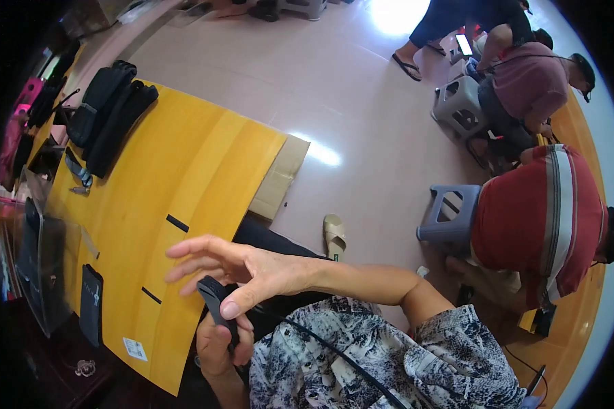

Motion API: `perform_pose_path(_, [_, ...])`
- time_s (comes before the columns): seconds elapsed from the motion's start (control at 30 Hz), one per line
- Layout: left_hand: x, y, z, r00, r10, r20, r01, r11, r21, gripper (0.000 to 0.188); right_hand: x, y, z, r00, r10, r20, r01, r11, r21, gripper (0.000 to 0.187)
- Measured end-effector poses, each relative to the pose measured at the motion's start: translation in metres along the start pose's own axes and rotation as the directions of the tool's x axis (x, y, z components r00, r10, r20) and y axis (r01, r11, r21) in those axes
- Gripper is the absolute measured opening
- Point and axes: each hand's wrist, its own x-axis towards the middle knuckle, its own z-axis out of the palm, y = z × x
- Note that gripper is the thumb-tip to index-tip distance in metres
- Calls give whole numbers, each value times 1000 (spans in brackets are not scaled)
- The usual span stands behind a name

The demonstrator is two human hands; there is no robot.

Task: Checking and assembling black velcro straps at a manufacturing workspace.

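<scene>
My left hand [220, 346], low in the head view, has its fingers wrapped round a dark grey and black folded fabric piece [213, 300], which stands up from the grip. Its exact kind is hard to make out. From the right, my right hand [249, 269] reaches across it with fingers stretched and spread. The right thumb lies against the near side of the piece. Both hands are at the near edge of a yellow wooden table [205, 150]. Two short black strips [177, 223] lie on the tabletop beyond them, along with a flat black pouch [91, 305].
Folded black fabric pieces [119, 126] are stacked at the table's far left. A white label [135, 349] lies near its front corner. Cardboard [280, 177] leans by the table's right side. A beige slipper [334, 235], grey stools [450, 215] and seated people [539, 232] are to the right.
</scene>
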Motion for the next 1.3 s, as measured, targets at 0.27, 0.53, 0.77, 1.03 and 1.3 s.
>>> perform_pose_path(0.27, [2, -25, -13, 994, 61, -87, -48, 989, 143, 46, 7, -16, 16, 957, 275, 98, -285, 951, 119, 28])
perform_pose_path(0.53, [-8, -7, 7, 951, -56, -303, 124, 970, 210, 19, 2, 6, -6, 981, 178, 74, -121, 867, -483, 43])
perform_pose_path(0.77, [-12, -6, 14, 829, 402, -387, 305, 255, 918, 26, 4, 1, 3, 995, -94, -17, -3, 147, -989, 34])
perform_pose_path(1.03, [-18, -18, -25, 977, 76, -198, 106, 637, 764, 29, 1, 23, -8, 993, 65, 96, 58, 442, -895, 27])
perform_pose_path(1.3, [3, -41, -30, 955, 203, -217, 93, 489, 867, 24, -12, 38, -28, 972, 52, -230, -234, 327, -916, 31])
